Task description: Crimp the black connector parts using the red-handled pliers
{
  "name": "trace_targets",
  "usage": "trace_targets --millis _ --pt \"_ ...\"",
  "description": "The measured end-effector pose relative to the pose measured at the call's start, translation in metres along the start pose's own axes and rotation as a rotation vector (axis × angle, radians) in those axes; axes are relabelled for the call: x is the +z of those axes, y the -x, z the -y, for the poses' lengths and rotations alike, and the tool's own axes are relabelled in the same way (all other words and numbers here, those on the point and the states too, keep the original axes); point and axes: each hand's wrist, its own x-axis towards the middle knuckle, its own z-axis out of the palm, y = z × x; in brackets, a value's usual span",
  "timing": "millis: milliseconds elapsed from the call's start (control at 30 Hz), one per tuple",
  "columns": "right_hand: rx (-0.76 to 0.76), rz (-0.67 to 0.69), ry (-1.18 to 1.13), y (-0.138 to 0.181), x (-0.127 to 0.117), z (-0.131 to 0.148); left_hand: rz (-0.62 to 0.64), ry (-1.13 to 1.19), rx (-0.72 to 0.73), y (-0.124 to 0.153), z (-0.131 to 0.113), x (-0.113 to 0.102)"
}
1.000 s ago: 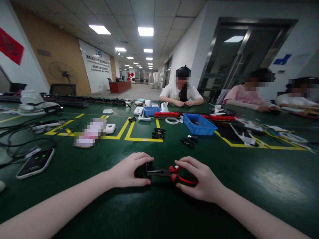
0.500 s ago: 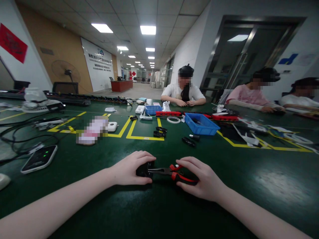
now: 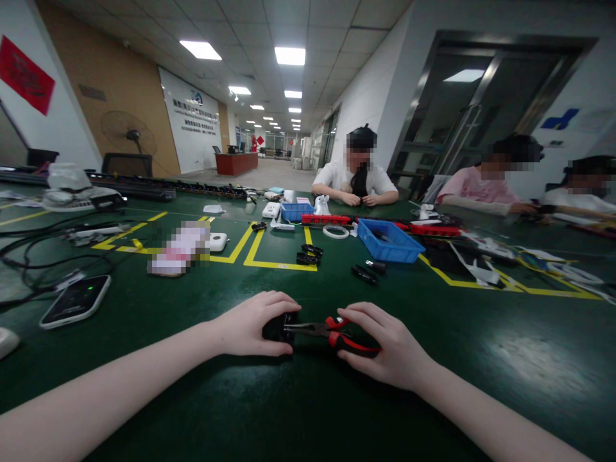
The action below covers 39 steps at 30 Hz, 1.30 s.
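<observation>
My left hand (image 3: 255, 324) is closed around a small black part (image 3: 275, 328) low over the green table (image 3: 269, 410); the fingers hide much of it, so its kind cannot be made out. From the right, my right hand (image 3: 392, 346) grips needle-nose pliers (image 3: 356, 345) by their red and black handles. The handles stand somewhat apart. The long metal jaws point left, and their tips meet the black part between my left thumb and fingers. Whether the tips clamp anything is too small to see.
Beyond my hands lie several black parts (image 3: 364, 274) and a blue bin (image 3: 389, 240). A phone (image 3: 76, 301) and black cables (image 3: 29, 256) are at left, with a blurred pinkish item (image 3: 179, 250) nearer the middle. Across the table sits a person (image 3: 356, 173); two more are at right.
The pliers and my right hand have shifted very slightly left, the tips going a little further toward the black part. My left hand keeps its hold.
</observation>
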Motion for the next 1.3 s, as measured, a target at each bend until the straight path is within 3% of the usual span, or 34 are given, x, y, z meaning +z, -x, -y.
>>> trace_targets --millis 267,800,1300 --pt "0.008 0.033 -0.002 0.002 0.004 -0.001 -0.022 -0.006 0.031 0.000 0.001 0.000" --pt "0.247 0.234 -0.113 -0.002 -0.001 0.016 -0.031 -0.004 0.061 0.002 0.005 0.005" --pt "0.189 0.321 0.054 -0.009 -0.005 0.018 -0.019 0.013 0.074 0.001 0.006 0.005"
